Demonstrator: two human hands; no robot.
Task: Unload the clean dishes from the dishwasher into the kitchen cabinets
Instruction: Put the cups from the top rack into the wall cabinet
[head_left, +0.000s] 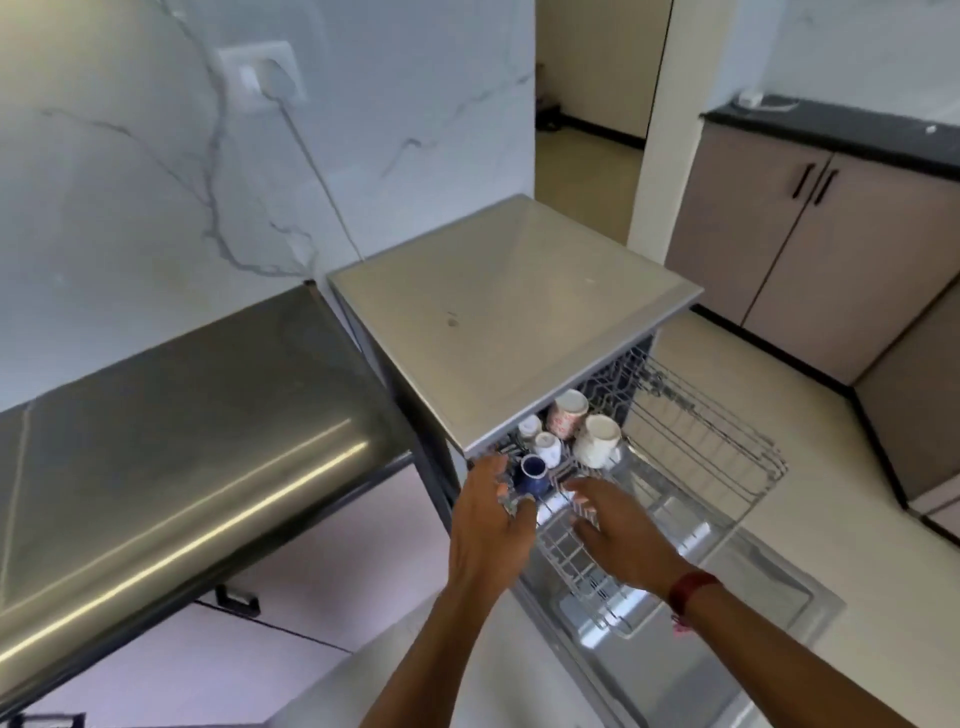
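The dishwasher (519, 322) stands open with its door (727, 639) folded down. Its upper wire rack (576, 561) is partly pulled out. In that rack sit a dark blue cup (532, 475), three white cups (596, 440), (548, 448), (530, 425) and a red-patterned cup (567, 413). My left hand (488, 519) is at the rack's front left corner, fingers spread beside the blue cup. My right hand (613, 530) reaches over the rack's front rim with its fingers stretched toward the cups. Neither hand holds a cup. The lower rack (717, 436) sticks out to the right.
A steel counter (182, 441) lies to the left against the marble wall (156, 156). Beige floor cabinets with black handles (810, 260) stand at the right under a dark worktop (841, 132). A doorway (597, 93) opens behind the dishwasher.
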